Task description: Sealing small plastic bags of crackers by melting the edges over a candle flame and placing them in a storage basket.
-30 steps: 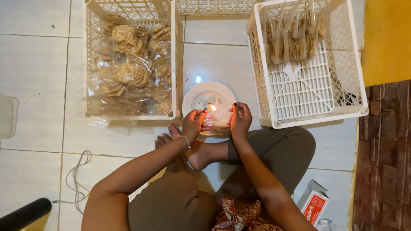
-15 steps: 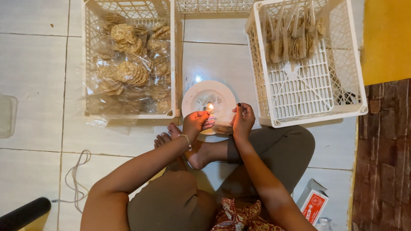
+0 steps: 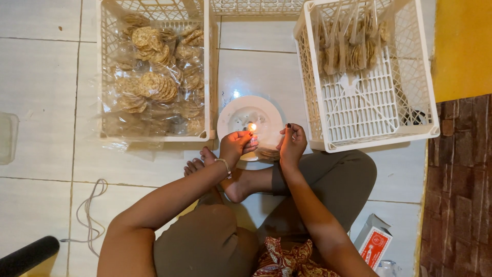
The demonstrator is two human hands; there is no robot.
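I sit on the floor with both hands raised over a white plate (image 3: pixel 241 110) that holds a small lit flame (image 3: pixel 252 126). My left hand (image 3: pixel 237 146) pinches the edge of a small clear packet of round crackers (image 3: pixel 267 153) right beside the flame. My right hand (image 3: pixel 293 144) grips the packet's other side, fingers curled. Most of the packet is hidden between the hands. My bare foot (image 3: pixel 202 161) lies just below the left hand.
A white plastic crate (image 3: pixel 207 66) on the left holds many bagged round crackers. A second white crate (image 3: pixel 369 102), tilted, on the right holds several slim cracker packets. A red and white box (image 3: pixel 374 245), a white cord (image 3: pixel 89 210) and a clear container (image 3: pixel 7 138) lie on the tiled floor.
Both hands have shifted slightly to the right and closer to the flame, still holding the packet. The crates and plate have not moved.
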